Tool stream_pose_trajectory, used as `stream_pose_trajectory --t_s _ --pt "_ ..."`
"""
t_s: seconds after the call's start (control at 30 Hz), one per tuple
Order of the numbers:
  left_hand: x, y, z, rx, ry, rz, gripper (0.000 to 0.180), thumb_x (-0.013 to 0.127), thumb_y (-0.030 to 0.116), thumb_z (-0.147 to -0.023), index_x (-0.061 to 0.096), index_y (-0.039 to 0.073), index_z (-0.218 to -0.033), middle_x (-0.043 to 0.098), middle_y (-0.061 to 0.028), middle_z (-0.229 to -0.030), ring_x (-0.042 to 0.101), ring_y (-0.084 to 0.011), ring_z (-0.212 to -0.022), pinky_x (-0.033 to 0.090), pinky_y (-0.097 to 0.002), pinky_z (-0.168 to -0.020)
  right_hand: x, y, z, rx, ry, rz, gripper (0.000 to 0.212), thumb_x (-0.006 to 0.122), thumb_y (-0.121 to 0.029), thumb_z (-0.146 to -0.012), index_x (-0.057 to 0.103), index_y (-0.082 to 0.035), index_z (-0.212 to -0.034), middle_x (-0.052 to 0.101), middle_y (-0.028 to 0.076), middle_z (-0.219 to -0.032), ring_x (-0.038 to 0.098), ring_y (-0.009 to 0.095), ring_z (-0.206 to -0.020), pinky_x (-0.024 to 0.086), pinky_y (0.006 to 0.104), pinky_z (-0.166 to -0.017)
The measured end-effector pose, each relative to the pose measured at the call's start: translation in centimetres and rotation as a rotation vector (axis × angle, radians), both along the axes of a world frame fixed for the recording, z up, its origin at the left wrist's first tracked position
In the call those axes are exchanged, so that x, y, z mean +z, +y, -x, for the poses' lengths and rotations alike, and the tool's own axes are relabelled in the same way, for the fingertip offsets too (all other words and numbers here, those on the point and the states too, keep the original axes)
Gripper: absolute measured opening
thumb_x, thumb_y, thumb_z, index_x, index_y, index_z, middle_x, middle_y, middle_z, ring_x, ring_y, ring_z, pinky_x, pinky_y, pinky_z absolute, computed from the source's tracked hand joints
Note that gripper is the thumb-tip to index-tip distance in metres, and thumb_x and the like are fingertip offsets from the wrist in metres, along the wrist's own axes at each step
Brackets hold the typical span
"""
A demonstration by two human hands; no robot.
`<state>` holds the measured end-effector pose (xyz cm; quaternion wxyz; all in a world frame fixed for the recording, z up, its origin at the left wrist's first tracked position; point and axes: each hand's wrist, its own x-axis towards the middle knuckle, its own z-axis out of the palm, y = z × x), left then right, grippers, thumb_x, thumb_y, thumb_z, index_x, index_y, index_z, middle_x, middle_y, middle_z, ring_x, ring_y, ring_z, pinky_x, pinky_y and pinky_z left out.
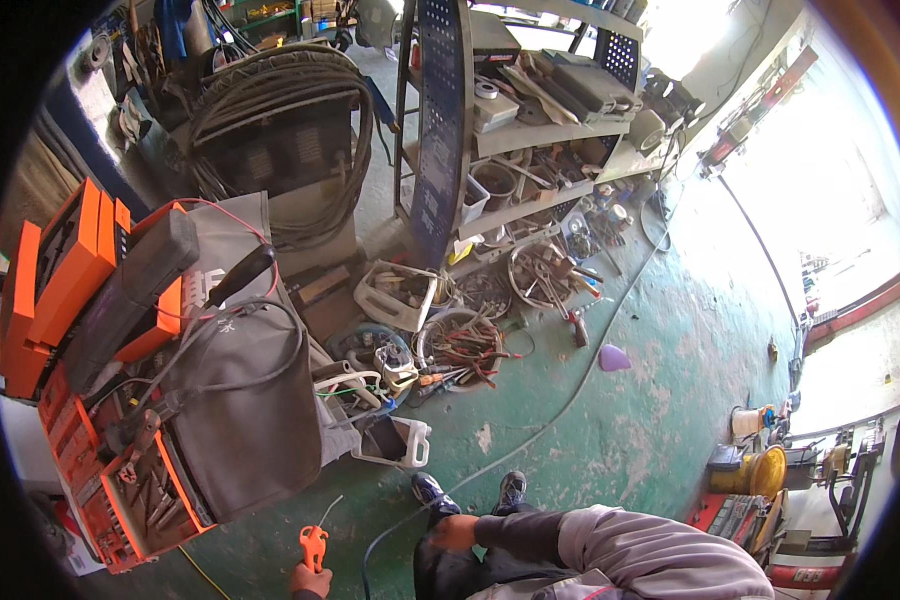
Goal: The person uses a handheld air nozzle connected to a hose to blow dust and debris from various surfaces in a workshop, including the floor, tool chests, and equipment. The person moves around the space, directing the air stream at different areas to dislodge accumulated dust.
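Note:
My left hand (313, 580), low in the head view, is wrapped round an orange air blow gun (313, 545). The gun's thin bent metal nozzle points up and to the right. My right hand (453, 533) is by my dark trouser leg, just below my shoes, and its fingers do not show clearly enough to tell their state. A long grey hose (540, 428) runs over the floor and curves down between my two hands. Left of the blow gun stands an orange toolbox (120, 515) with hand tools in its open tray.
A dark grey cover (245, 420) hangs beside the toolbox. Ahead are a bucket of pliers (460, 350), a white jug (410, 443) and metal shelves (440, 150) full of tools. A purple piece (615, 358) lies on the green floor (650, 440). A yellow reel (767, 470) stands right.

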<state>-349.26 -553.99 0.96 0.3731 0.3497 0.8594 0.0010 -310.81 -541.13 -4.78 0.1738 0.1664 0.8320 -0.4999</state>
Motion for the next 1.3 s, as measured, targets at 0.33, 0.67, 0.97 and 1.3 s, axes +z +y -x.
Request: stream_pose_trajectory --t_s 0.33,0.67,0.97,1.3 --pt "-3.1 2.6 -2.6 0.084 -0.095 -0.124 0.017 0.066 0.013 -0.067 0.060 0.000 -0.076 0.063 -0.0133 -0.065 0.064 -0.0259 -0.058 0.049 -0.0387 -0.057 -3.4 -0.5 -1.4 -0.206 -0.097 -0.012 0.040 0.046 -0.039 -0.096 0.065 -0.004 -0.097 0.065 0.020 -0.093 0.062 0.037 -0.090 0.049 0.0459 -0.080" --pt "0.1 5.4 -4.8 -0.021 -0.197 -0.250 0.013 0.064 0.013 -0.073 0.060 0.001 -0.075 0.062 -0.0106 -0.066 0.064 -0.0232 -0.060 0.049 -0.0380 -0.057 -0.5 0.9 -3.0 -0.489 -0.324 0.292 0.053 0.048 -0.052 -0.092 0.068 -0.003 -0.098 0.066 0.021 -0.097 0.063 0.037 -0.093 0.049 0.0439 -0.083" --pt "7.9 8.3 -10.5 -0.125 -0.156 -0.569 0.009 0.058 0.008 -0.077 0.055 0.004 -0.084 0.057 -0.0108 -0.065 0.061 -0.0262 -0.061 0.048 -0.0398 -0.057 2.7 2.1 -5.2 -0.533 -0.240 0.245 0.057 0.049 -0.054 -0.091 0.067 0.000 -0.096 0.066 0.024 -0.099 0.063 0.039 -0.096 0.048 0.0451 -0.084" --pt "9.0 11.7 -13.1 0.218 -0.608 -0.311 0.003 0.058 0.001 -0.081 0.055 0.003 -0.081 0.062 -0.0073 -0.064 0.063 -0.0163 -0.053 0.051 -0.0327 -0.054 1.8 1.4 -6.2 -0.688 -0.346 0.245 0.056 0.050 -0.050 -0.088 0.068 0.003 -0.096 0.068 0.024 -0.097 0.066 0.038 -0.096 0.051 0.0450 -0.083"
